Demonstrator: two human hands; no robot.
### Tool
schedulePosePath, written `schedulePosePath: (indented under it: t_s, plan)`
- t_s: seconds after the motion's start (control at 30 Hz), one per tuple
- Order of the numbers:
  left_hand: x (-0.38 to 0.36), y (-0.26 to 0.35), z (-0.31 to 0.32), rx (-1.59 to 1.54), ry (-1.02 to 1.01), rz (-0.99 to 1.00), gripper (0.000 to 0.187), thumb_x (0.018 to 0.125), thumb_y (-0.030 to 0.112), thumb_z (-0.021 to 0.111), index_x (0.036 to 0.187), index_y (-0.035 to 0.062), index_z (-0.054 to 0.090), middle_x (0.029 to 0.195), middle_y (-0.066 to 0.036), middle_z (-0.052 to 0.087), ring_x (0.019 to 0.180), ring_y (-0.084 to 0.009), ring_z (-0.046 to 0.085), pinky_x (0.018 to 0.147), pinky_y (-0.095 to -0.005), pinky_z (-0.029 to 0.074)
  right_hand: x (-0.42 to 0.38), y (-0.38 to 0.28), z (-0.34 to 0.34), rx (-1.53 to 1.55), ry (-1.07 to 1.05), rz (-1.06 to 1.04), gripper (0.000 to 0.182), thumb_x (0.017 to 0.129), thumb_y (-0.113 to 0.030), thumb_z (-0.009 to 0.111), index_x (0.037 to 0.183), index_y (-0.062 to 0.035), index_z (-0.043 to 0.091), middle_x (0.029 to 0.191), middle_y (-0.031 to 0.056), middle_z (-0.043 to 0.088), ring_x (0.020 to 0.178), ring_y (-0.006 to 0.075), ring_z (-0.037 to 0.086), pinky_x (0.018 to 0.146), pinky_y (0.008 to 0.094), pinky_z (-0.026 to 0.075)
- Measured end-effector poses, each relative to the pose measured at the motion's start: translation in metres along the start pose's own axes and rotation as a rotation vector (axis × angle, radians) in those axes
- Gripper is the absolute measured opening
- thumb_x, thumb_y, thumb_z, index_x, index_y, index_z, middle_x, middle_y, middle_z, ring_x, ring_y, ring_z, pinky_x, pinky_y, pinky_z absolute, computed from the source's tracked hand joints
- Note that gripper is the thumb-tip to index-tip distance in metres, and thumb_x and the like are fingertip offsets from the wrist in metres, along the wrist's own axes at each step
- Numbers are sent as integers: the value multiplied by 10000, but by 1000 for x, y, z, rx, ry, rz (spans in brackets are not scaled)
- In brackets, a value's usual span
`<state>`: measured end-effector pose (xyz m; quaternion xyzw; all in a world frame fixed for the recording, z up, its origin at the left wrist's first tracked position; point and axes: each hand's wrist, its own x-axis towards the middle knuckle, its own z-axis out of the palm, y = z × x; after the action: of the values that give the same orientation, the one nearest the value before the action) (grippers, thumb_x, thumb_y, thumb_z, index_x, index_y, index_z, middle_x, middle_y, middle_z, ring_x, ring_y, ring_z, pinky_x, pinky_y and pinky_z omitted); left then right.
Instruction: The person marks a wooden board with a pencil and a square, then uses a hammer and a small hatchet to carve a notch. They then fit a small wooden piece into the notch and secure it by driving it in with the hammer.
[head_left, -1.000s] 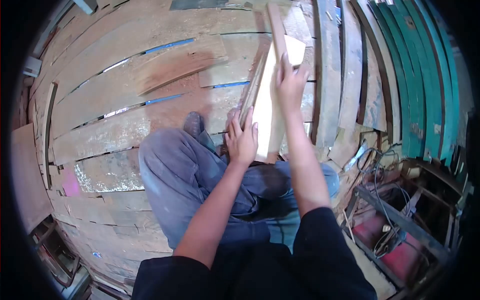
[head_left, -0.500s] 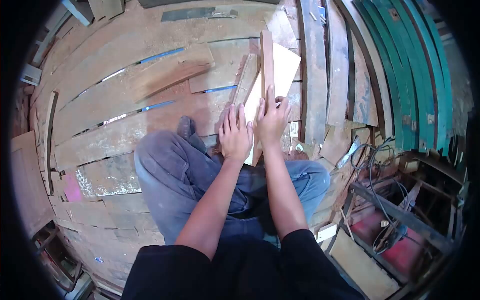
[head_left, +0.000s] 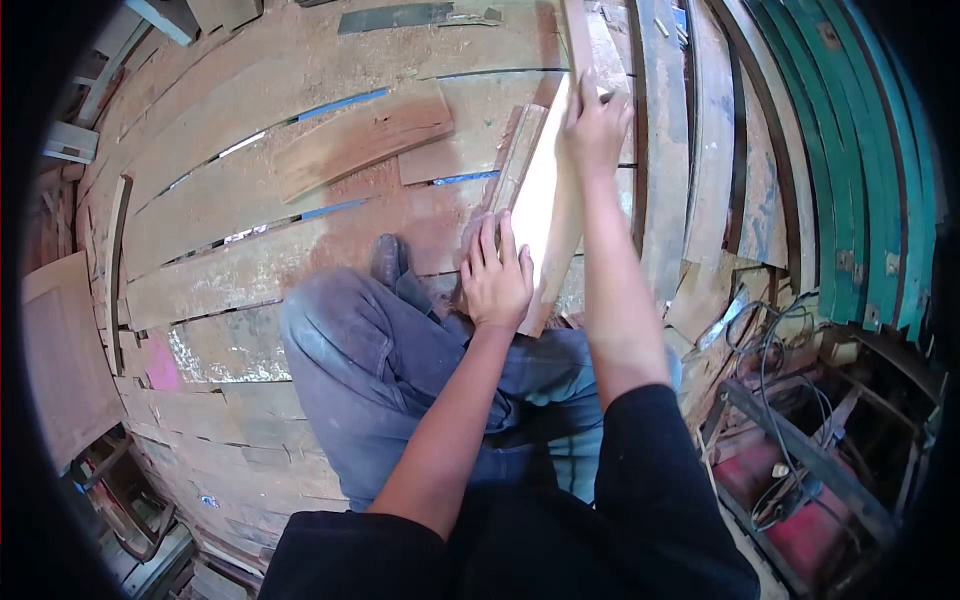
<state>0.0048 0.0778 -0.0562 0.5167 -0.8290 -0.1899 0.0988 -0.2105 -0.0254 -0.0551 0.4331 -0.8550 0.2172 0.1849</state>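
My right hand [head_left: 600, 125] is closed around the lower part of a narrow wooden strip [head_left: 577, 40], which points away from me at the top. Beneath that arm lies a pale board [head_left: 540, 195], brightly lit and set at a slant. My left hand [head_left: 498, 280] rests with fingers stretched out at the near left edge of this board. Just past those fingertips a thin brown wooden piece [head_left: 518, 155] runs along the board's left side. My right palm and part of the strip's near end are hidden from view.
A loose brown plank [head_left: 365, 140] lies on the gapped plank floor [head_left: 230, 265] at left. Long boards [head_left: 660, 150] and green slats [head_left: 860, 160] line the right side. Tangled cables [head_left: 770, 340] hang over a dark frame [head_left: 810, 460] at lower right. My bent legs [head_left: 350, 370] flank the work.
My right hand has slid forward and right, away from my body, carrying the strip with it. My left hand stays by the board's near left edge. The camera view has shifted slightly.
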Motion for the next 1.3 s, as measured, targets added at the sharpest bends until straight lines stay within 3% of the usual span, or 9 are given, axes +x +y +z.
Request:
schedulePosePath:
  t_s: [0.1,0.2,0.37,0.53,0.8,0.93,1.17,1.3]
  plan:
    - [1,-1,3,1,18,12,586,949,299,527,1472,89,368,1458,-151,407,1365,-311,377,1073,-468,352,-71,-28,-44,134,-138,3,459,907,-168,608,1351,-75,544,967,196,509,909,353,492,813,451,421]
    - [2,-1,-1,3,13,23,585,949,300,522,1473,92,367,1465,-138,401,1373,-301,366,1077,-462,345,-99,-44,-74,126,-220,14,468,908,-200,610,1369,-145,547,960,164,516,892,331,507,805,443,417]
    - [1,-4,4,65,78,43,571,923,343,553,1436,122,439,1454,-108,441,1297,-285,459,981,-432,425,-9,-35,-10,-24,-109,81,387,923,-277,588,1296,-172,579,1013,144,553,905,315,552,783,450,435]
    - [5,1,2,23,80,11,581,931,324,551,1447,99,408,1447,-124,445,1322,-293,440,1056,-439,382,46,-34,23,-97,3,79,405,911,-279,608,1304,-184,575,1033,126,543,946,314,541,791,447,443]
    - [0,-12,22,106,78,28,588,904,300,554,1450,132,412,1473,-91,428,1318,-284,438,1036,-429,386,-111,-68,-71,111,-196,14,537,876,-234,637,1396,-168,522,1023,136,526,902,314,509,749,432,417]
    - [-1,-8,14,57,97,51,585,917,238,536,1459,78,385,1457,-121,432,1320,-298,435,1052,-438,379,-91,-59,-58,70,-227,-24,538,873,-229,634,1396,-172,523,1013,127,521,889,309,505,742,417,396]
    - [1,-6,16,-9,73,-5,542,937,305,517,1440,123,431,1472,-99,428,1301,-287,450,1014,-446,388,40,-31,28,-93,-38,45,428,915,-289,593,1332,-203,544,1038,129,554,953,318,545,812,466,446]
    - [0,-4,10,3,104,-12,524,942,283,516,1440,152,423,1468,-75,433,1298,-274,457,1001,-447,407,2,-30,2,-15,-82,27,463,913,-265,598,1360,-179,518,1048,154,547,954,337,529,840,476,427]
